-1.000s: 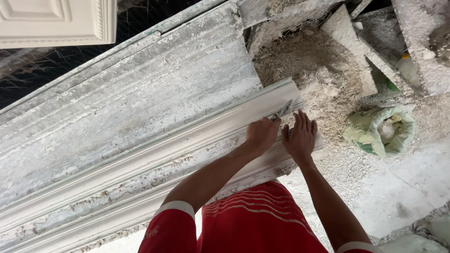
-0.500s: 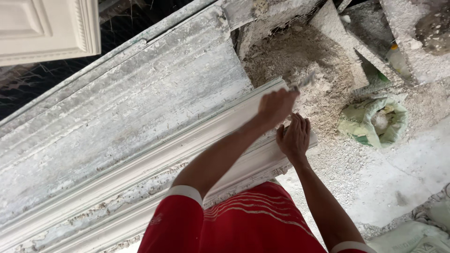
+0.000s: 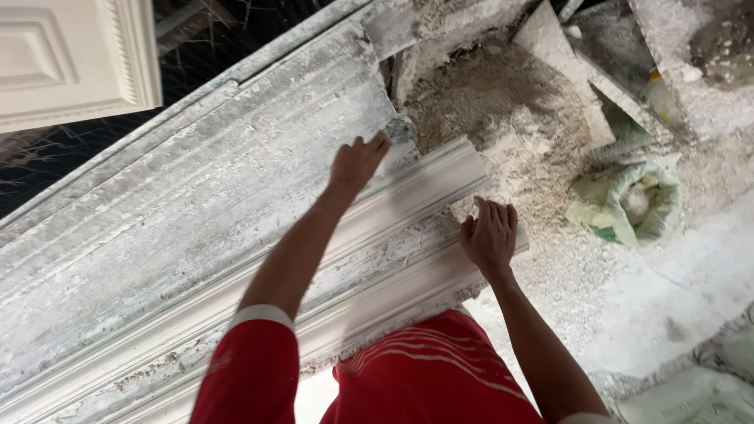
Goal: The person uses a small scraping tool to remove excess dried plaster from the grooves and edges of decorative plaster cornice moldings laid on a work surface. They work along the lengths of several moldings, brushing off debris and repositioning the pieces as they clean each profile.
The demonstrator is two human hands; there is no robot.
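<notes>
Head view: a long white plaster moulding [image 3: 236,302] lies slantwise on a dusty, plaster-crusted bench [image 3: 181,204], its near end close to the bench's edge. The left hand [image 3: 357,161] is stretched forward with fingers spread and loose, gripping nothing; its fingertips rest on or just above the bench surface just beyond the moulding's upper ridge, and I cannot tell if they press down. The right hand [image 3: 491,235] lies flat on the moulding's end, fingers together and slightly curled over the edge, holding nothing closed.

Beyond the bench's end there is a heap of grey powder [image 3: 503,118], and right of it an open green sack [image 3: 628,204] with pale lumps inside. A white panelled casting [image 3: 71,59] shows at the upper left.

The moulding looks stiff yet brittle, fairly heavy for its length, with a chalky, dusty skin; thin ridges and ends would likely chip. It seems best supported from beneath along its thick body, both hands well apart, rather than at the end.
</notes>
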